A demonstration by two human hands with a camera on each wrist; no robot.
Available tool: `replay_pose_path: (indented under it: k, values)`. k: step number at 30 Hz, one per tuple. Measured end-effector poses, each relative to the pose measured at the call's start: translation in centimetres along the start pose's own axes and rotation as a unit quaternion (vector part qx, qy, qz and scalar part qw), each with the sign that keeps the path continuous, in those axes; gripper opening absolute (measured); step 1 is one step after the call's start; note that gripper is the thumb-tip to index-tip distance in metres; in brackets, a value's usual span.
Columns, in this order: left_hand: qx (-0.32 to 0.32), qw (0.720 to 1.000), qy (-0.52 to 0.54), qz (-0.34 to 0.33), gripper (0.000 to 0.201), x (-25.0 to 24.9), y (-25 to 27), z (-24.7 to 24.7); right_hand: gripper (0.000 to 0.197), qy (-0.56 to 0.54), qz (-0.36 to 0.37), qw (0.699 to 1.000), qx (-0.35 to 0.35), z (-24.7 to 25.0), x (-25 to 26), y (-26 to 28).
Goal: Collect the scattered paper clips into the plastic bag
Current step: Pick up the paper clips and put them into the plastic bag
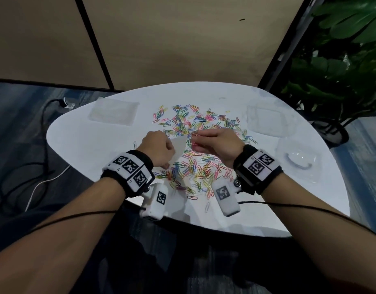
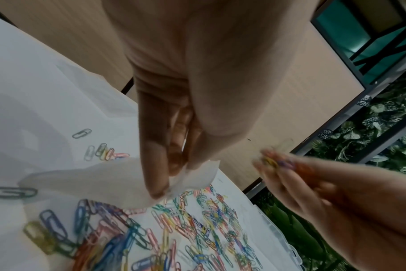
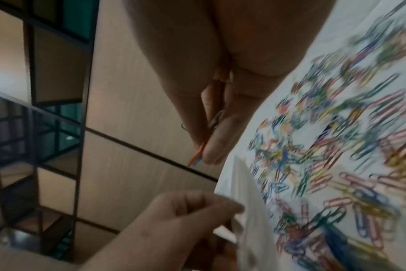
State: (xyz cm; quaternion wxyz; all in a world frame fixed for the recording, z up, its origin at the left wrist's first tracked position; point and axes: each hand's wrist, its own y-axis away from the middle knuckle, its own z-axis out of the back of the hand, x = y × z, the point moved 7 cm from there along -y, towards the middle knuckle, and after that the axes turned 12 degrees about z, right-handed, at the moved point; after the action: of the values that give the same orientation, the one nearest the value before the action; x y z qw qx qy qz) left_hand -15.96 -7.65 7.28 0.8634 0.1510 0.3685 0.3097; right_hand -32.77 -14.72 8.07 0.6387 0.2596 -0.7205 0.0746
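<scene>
Many coloured paper clips [image 1: 189,143] lie spread over the middle of the white table [image 1: 94,145]. My left hand [image 1: 158,148] pinches the top edge of a small clear plastic bag [image 1: 179,146], which hangs above the clips; the bag [image 2: 118,183] also shows in the left wrist view under the curled fingers [image 2: 155,165]. My right hand [image 1: 212,143] is just right of the bag's mouth and pinches a small bunch of clips [image 1: 193,137]. In the right wrist view the fingertips [image 3: 211,146] squeeze those clips [image 3: 198,157] above the bag [image 3: 250,201].
Another flat clear bag [image 1: 114,112] lies at the table's back left. A clear plastic box [image 1: 267,122] sits at the back right, and a clear lid [image 1: 299,160] near the right edge. A potted plant [image 1: 339,71] stands to the right. Cables [image 1: 41,128] run over the floor on the left.
</scene>
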Motion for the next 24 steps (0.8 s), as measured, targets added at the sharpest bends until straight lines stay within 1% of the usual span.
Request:
replay_pose_path:
  k: [2, 3, 5, 8, 11, 12, 15, 16, 19, 20, 22, 23, 24]
  values:
    - [-0.014, 1.000, 0.014, -0.015, 0.015, -0.7, 0.3, -0.2, 0.023, 0.003, -0.015, 1.000, 0.006, -1.7, -0.7, -0.5]
    - [-0.028, 0.999, 0.020, -0.021, 0.014, -0.8, 0.3, -0.2, 0.020, 0.015, -0.023, 1.000, 0.002, -2.1, -1.2, -0.7]
    - [-0.050, 0.998, 0.040, -0.026, 0.015, -0.9, 0.4, -0.1, 0.006, 0.062, -0.032, 0.998, -0.005, -2.5, -1.8, -1.0]
    - [-0.074, 0.995, 0.059, -0.041, 0.013, -1.0, 0.4, 0.0, 0.002, 0.083, -0.050, 0.995, -0.021, -2.4, -3.0, -1.7]
    - [-0.092, 0.991, 0.082, -0.050, 0.011, -1.0, 0.4, 0.5, 0.028, 0.107, -0.055, 0.992, -0.023, -2.5, -4.1, -2.3]
    - [-0.089, 0.991, 0.083, -0.056, 0.012, -1.1, 0.5, 0.6, 0.031, 0.114, -0.053, 0.992, -0.024, -2.6, -4.3, -2.4]
    - [-0.074, 0.991, 0.067, -0.091, 0.013, -1.6, 1.0, 0.6, 0.027, 0.147, -0.042, 0.988, -0.029, -2.7, -4.4, -2.4]
    - [-0.075, 0.990, 0.058, -0.102, 0.012, -1.7, 1.2, 0.6, 0.027, 0.179, -0.036, 0.983, -0.026, -2.5, -4.4, -2.5]
    - [-0.076, 0.989, 0.054, -0.116, 0.012, -1.7, 1.6, 0.7, 0.016, 0.271, -0.011, 0.963, -0.010, -2.3, -4.0, -2.8]
    - [-0.077, 0.989, 0.055, -0.115, 0.013, -1.5, 1.6, 0.8, 0.017, 0.288, 0.000, 0.958, 0.003, -2.5, -4.1, -2.9]
    - [-0.080, 0.989, 0.057, -0.110, 0.014, -1.3, 1.5, 1.1, 0.035, 0.312, 0.004, 0.949, 0.041, -3.1, -4.1, -3.2]
    - [-0.083, 0.989, 0.060, -0.107, 0.014, -1.1, 1.5, 1.3, 0.038, 0.325, 0.010, 0.943, 0.065, -3.5, -3.7, -3.0]
    - [-0.086, 0.989, 0.062, -0.104, 0.014, -1.0, 1.4, 1.5, 0.035, 0.335, 0.027, 0.938, 0.086, -3.9, -3.1, -2.7]
